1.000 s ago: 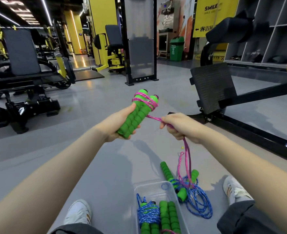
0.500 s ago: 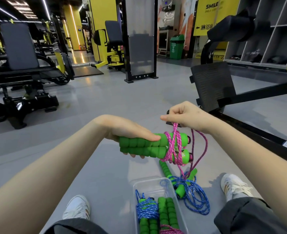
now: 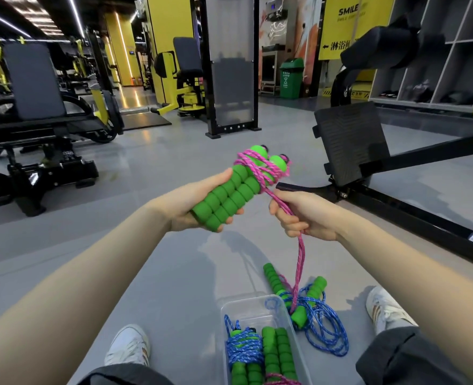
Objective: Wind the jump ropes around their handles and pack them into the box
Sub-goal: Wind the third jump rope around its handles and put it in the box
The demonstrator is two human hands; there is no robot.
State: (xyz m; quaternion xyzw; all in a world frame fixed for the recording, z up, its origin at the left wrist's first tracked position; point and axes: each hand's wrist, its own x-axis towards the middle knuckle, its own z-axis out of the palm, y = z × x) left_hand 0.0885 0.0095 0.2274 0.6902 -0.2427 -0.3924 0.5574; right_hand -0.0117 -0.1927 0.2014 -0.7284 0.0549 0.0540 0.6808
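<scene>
My left hand [image 3: 191, 204] grips a pair of green foam handles [image 3: 229, 195], held side by side and tilted up to the right. Pink rope [image 3: 253, 168] is wound around their upper ends. My right hand [image 3: 305, 218] is closed on the pink rope's free length [image 3: 300, 259], which hangs down to the floor. A clear plastic box [image 3: 246, 307] between my feet holds one blue-wound rope bundle [image 3: 243, 348] and one pink-wound bundle [image 3: 277, 354]. A loose blue jump rope [image 3: 327, 329] with green handles lies on the floor right of the box.
I sit on a grey gym floor with white shoes [image 3: 129, 345] either side of the box. A black machine frame with a footplate [image 3: 349, 143] runs along the right. A weight bench [image 3: 35, 126] stands at the left.
My left hand has swung the handles from lying level to pointing up and right. My right hand has dropped from above the handles to below them, pulling the pink rope taut.
</scene>
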